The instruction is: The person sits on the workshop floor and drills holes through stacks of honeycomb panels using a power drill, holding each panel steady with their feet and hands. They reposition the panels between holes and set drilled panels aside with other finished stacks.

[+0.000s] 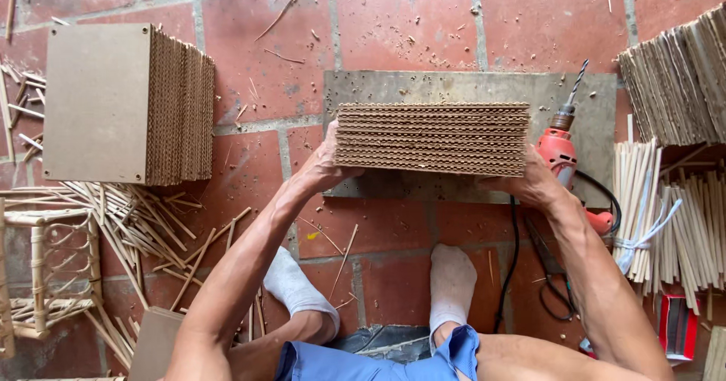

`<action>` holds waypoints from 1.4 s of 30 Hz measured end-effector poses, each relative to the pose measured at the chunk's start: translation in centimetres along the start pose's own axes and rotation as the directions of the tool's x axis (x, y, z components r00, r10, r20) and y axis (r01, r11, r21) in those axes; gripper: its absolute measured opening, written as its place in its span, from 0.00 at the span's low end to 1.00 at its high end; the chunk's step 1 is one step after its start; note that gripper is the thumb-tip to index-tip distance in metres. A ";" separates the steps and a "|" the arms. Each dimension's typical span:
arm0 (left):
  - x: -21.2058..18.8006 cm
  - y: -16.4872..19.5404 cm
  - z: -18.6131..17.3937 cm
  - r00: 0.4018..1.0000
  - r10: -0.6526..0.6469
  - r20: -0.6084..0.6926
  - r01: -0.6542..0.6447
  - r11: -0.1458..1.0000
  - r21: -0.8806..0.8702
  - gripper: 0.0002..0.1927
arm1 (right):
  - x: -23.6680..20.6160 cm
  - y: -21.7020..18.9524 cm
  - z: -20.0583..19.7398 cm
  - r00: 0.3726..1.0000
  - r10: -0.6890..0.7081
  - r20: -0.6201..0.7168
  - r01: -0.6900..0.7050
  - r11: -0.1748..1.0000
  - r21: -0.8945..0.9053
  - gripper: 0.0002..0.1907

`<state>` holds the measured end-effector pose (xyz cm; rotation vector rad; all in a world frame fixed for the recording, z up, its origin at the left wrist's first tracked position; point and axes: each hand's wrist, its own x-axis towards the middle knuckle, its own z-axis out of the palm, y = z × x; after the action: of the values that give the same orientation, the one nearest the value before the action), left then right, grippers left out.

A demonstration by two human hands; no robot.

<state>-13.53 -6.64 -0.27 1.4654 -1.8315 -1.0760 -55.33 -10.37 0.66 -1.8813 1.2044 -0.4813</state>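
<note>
**Operator:** Head view, left edge first. What lies out beyond the left hand's fingers?

**Inspector:** Far outboard of them stands a small bamboo frame, with loose bamboo sticks scattered on the tile floor beside it. Above those sits a large stack of cardboard sheets, well apart from the fingers.

**Operator:** State of the left hand?

**Inspector:** The left hand presses against the left end of the held cardboard stack. Its thumb lies along that end; the other fingers are hidden under or behind the stack, so their spread cannot be told.

**Operator:** Location of the held stack?

**Inspector:** Between both sets of fingers, edge-on to the camera, over a grey flat board that lies on the floor. Whether the stack rests on the board or is lifted off it cannot be told.

**Operator:** Right hand?

**Inspector:** The right hand grips the lower right corner of the same stack, fingers curled against and under it; fingertips are hidden.

**Operator:** Items outboard of the right fingers?

**Inspector:** Just beside them lies a red electric drill, bit pointing away from the person, its black cord trailing back toward the feet in white socks. Further right is a tied bundle of bamboo sticks, and above it a second fanned cardboard pile.
</note>
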 end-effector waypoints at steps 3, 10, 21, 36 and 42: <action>0.2 -0.2 -0.3 0.994 0.105 -0.017 -0.103 0.990 0.100 0.47 | 0.6 -0.4 0.1 0.975 -0.221 -0.015 0.215 0.960 -0.178 0.36; -0.3 0.3 -0.3 0.996 -0.077 -0.034 0.077 0.997 -0.020 0.45 | 1.1 -3.6 -0.6 0.917 -0.389 -0.088 0.353 0.894 -0.276 0.28; -0.2 -0.2 -1.0 0.979 0.178 -0.094 -0.170 0.982 0.086 0.42 | 0.8 -0.5 1.0 0.975 -0.212 -0.061 0.199 0.965 -0.171 0.24; 0.2 -1.8 -3.9 0.996 -0.046 0.082 0.084 0.816 -0.572 0.43 | 2.1 -0.5 -0.3 0.973 0.219 0.075 -0.231 0.942 0.245 0.21; -2.1 -4.8 -5.2 0.870 -0.437 0.229 0.486 0.679 -0.550 0.34 | 4.4 0.9 5.6 0.885 0.401 0.236 -0.458 0.660 0.595 0.28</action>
<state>-6.27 -6.31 -1.53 1.5153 -0.9920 -1.7832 -49.97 -11.94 -3.80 -0.9728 1.1840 -0.4614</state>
